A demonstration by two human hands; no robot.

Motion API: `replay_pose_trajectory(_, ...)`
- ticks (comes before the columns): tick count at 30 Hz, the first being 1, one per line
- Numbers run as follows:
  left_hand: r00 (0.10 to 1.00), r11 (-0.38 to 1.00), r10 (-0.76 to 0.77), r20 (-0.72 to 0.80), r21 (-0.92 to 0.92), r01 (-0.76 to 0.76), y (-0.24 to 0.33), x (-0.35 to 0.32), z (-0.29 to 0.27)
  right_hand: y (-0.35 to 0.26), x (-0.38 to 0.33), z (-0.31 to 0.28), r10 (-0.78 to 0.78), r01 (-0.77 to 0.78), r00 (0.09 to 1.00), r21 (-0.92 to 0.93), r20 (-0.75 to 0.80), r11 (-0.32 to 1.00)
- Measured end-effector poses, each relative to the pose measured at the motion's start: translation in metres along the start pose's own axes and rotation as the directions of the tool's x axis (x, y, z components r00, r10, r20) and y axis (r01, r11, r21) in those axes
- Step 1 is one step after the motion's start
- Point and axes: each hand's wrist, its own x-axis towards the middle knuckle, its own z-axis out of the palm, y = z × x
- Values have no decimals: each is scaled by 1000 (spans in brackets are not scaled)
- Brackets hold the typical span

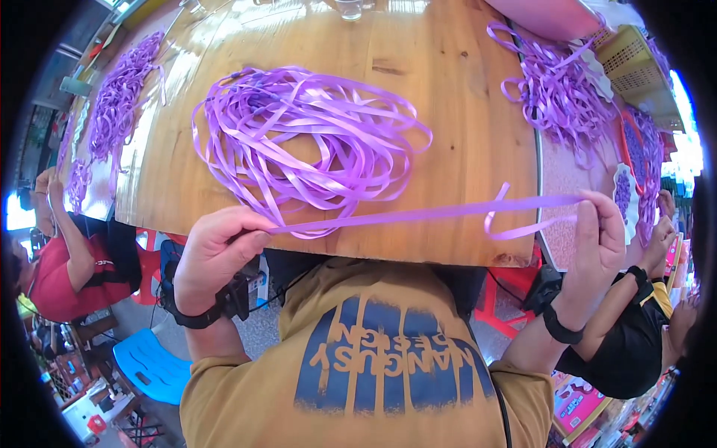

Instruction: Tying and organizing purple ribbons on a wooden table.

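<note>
A length of purple satin ribbon (418, 214) runs taut between my two hands, over the near edge of the table. My left hand (222, 243) pinches it between thumb and fingers, just below a big loose coil of the same purple ribbon (314, 142). At the other end my right hand (600, 224) grips the ribbon with bent fingers. A short free tail of ribbon curls back from the right hand toward the left, above the tabletop. Whether the left end joins the coil is hidden by the left hand.
The wooden table (463, 97) carries the coil. More purple ribbon heaps lie at the left (123, 97) and right (556, 89), near a yellow basket (635, 63). People sit on both sides. A blue stool (151, 366) stands at lower left.
</note>
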Motion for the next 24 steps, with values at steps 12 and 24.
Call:
replay_pose_trajectory(12, 828, 860, 259, 497, 272, -433, 63, 59, 55, -48, -43, 100, -169, -211, 705, 431, 689, 877)
replay_pose_trajectory(24, 895, 822, 443, -56, 424, -381, 77, 235, -24, -26, 23, 135, 152, -624, 750, 612, 644, 486)
